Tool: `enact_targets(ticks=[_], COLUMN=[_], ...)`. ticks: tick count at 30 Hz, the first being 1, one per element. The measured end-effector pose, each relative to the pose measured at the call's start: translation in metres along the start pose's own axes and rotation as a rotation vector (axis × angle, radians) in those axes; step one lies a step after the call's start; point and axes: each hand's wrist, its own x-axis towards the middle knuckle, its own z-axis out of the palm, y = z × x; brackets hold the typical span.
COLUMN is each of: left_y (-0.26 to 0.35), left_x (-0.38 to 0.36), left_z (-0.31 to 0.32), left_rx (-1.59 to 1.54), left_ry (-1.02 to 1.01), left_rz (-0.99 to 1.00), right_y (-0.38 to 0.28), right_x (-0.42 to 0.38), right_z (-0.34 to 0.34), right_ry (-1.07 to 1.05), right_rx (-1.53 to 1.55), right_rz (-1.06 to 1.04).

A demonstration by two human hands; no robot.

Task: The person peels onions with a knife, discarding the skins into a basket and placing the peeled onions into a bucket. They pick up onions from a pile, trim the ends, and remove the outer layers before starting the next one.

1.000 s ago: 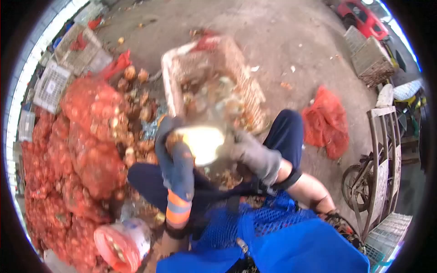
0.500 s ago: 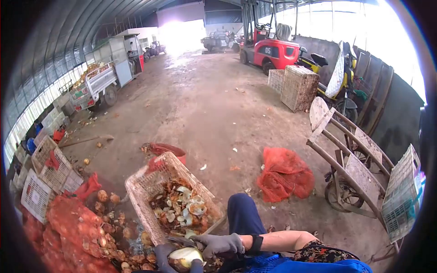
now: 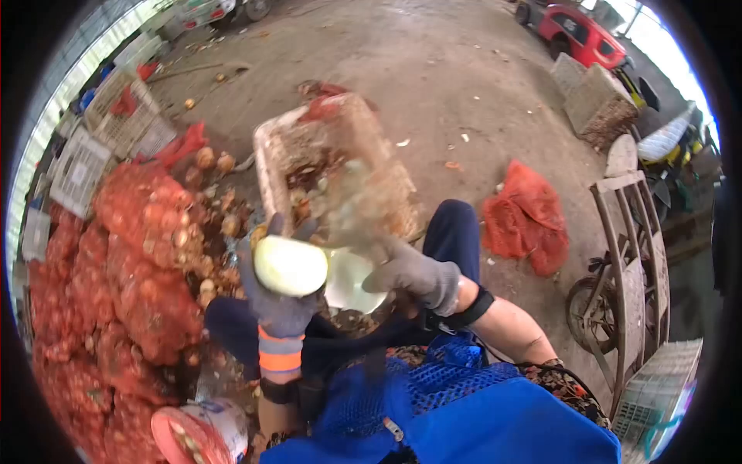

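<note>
A pale, peeled onion (image 3: 291, 266) rests in my left hand (image 3: 284, 309), which wears a grey glove and has its fingers wrapped around the onion. My right hand (image 3: 413, 272), gloved in grey too, is just to the right with its fingers curled and blurred by motion; what it grips is smeared. Beneath its fingertips is a pale, whitish-green, glossy surface (image 3: 349, 288), partly covered by the hand. Beyond both hands stands a dirty plastic crate (image 3: 270, 166) holding onion skins and scraps, blurred in the middle.
Red mesh sacks of onions (image 3: 147, 286) are piled on the left, with loose onions (image 3: 229, 224) beside them. A white bucket (image 3: 224, 425) stands at lower left. An empty-looking red mesh sack (image 3: 529, 220) lies right of my knee. A hand cart (image 3: 630, 271) stands farther right.
The view has tilted down. Both hands have come up higher in the picture, and they are farther apart. The onion in my left hand now shows a smooth, pale side.
</note>
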Motion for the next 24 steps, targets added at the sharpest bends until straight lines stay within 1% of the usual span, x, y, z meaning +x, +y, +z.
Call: enact_targets(ticks=[1,3,4,5,7,8,9,10,11,12,13,14,15,17,18,19,21,22,23,24], left_y=[0.000,-0.014,-0.016,-0.021,-0.028,-0.029,-0.029,-0.029,-0.027,-0.026,-0.032,-0.027,-0.018,-0.005,0.000,0.000,0.001,-0.002,-0.008,-0.014], left_x=[0.002,0.007,0.001,0.000,0.000,-0.007,-0.010,-0.011,-0.011,-0.010,-0.010,-0.012,-0.013,-0.008,-0.007,-0.006,-0.009,-0.009,-0.008,-0.005], left_z=[-0.006,-0.018,-0.015,-0.016,-0.019,-0.015,-0.018,-0.021,-0.025,-0.041,-0.035,-0.032,-0.021,-0.011,-0.020,-0.027,-0.037,-0.035,-0.033,-0.032], left_rx=[0.043,0.350,0.539,0.542,0.896,0.695,0.703,0.350,-0.002,-0.560,-0.008,0.063,0.128,-0.234,-0.198,-0.202,-0.125,-0.087,-0.086,0.079], left_ry=[0.096,0.165,0.197,0.206,0.259,0.293,0.305,0.286,0.256,0.030,0.228,0.266,0.302,0.410,0.441,0.446,0.371,0.462,0.462,0.434], left_rz=[0.029,0.352,0.496,0.496,0.752,0.628,0.625,0.456,0.293,0.141,0.379,0.321,0.262,0.145,0.142,0.151,0.227,0.290,0.286,0.458], right_y=[-0.016,-0.025,-0.030,-0.032,-0.021,-0.008,-0.001,0.002,0.001,0.001,-0.002,-0.014,-0.008,-0.010,-0.015,-0.020,-0.029,-0.033,-0.038,-0.044], right_x=[-0.011,-0.015,-0.016,-0.015,-0.007,0.000,0.003,0.003,0.002,0.000,-0.003,-0.009,-0.009,-0.016,-0.021,-0.018,-0.006,0.008,0.022,0.032], right_z=[0.009,0.023,0.029,0.032,0.028,0.021,0.019,0.018,0.018,0.018,0.021,0.024,0.014,0.006,0.005,0.002,-0.005,-0.015,-0.027,-0.029], right_ry=[0.034,0.056,0.119,0.182,0.140,0.068,-0.005,-0.056,-0.072,-0.098,-0.122,-0.125,-0.202,-0.395,-0.411,-0.422,-0.042,0.188,0.426,0.535], right_rx=[-0.072,-0.015,-0.096,-0.181,-0.170,-0.342,-0.509,-0.628,-0.626,-0.673,-0.717,-0.716,-0.747,-0.707,-0.677,-0.680,-0.514,-0.796,-1.076,-1.165], right_rz=[0.061,0.104,0.129,0.152,0.139,0.045,-0.047,-0.177,-0.174,-0.198,-0.219,-0.003,-0.092,-0.172,-0.109,-0.106,-0.122,-0.191,-0.258,-0.255])
